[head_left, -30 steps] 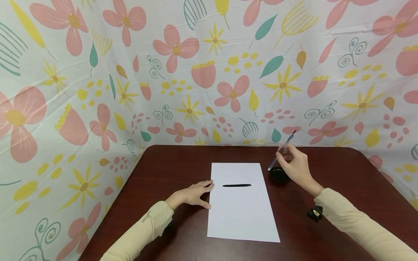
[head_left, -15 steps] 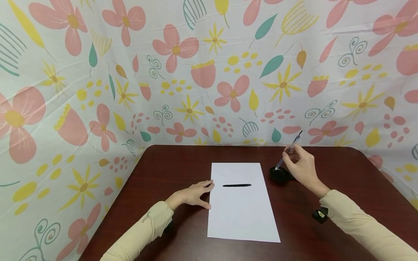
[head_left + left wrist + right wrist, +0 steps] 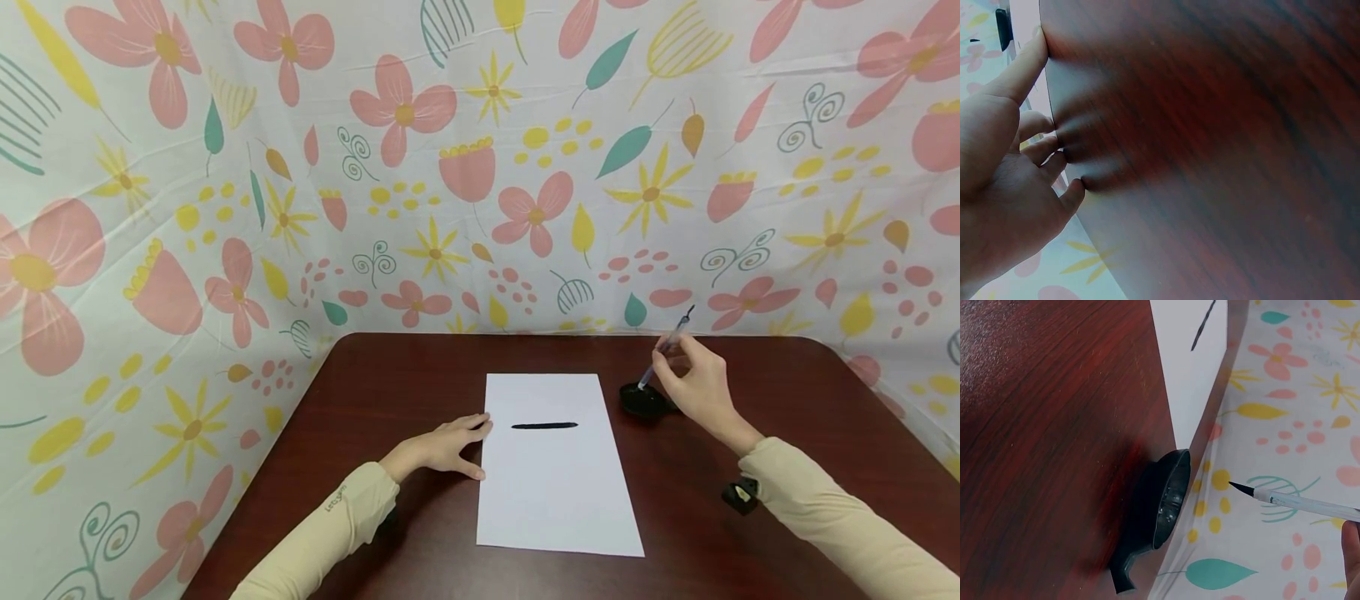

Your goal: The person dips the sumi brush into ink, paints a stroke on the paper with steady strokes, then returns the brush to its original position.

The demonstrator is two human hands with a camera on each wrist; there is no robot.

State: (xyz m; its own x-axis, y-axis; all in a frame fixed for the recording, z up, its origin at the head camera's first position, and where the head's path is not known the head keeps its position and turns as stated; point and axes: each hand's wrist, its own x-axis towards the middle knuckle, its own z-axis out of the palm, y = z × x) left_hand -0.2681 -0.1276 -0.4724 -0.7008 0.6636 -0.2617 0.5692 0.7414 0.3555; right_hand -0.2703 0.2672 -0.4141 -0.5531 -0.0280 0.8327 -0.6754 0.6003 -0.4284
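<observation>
A white sheet of paper (image 3: 558, 500) lies on the dark table, with one thick black horizontal stroke (image 3: 544, 426) on its upper part. My left hand (image 3: 438, 447) rests at the sheet's left edge, thumb and fingers spread; its fingertips (image 3: 1075, 185) press down along that edge. My right hand (image 3: 697, 382) pinches a slim writing brush (image 3: 1310, 504) by its pale shaft. The brush's pointed black tip shows in the right wrist view, just off the mouth of a small black ink dish (image 3: 1144, 506). In the head view the brush's lower end overlaps the dish.
The reddish-brown table (image 3: 390, 375) has rounded far corners. A floral cloth (image 3: 465, 250) hangs close behind it and along the left side. The dish, with a short handle, stands right of the sheet. A black device (image 3: 741, 495) sits at the right wrist.
My right hand has moved slightly right with the brush, bringing its lower end from the dish's left side to over the dish. The left hand and sheet have stayed put.
</observation>
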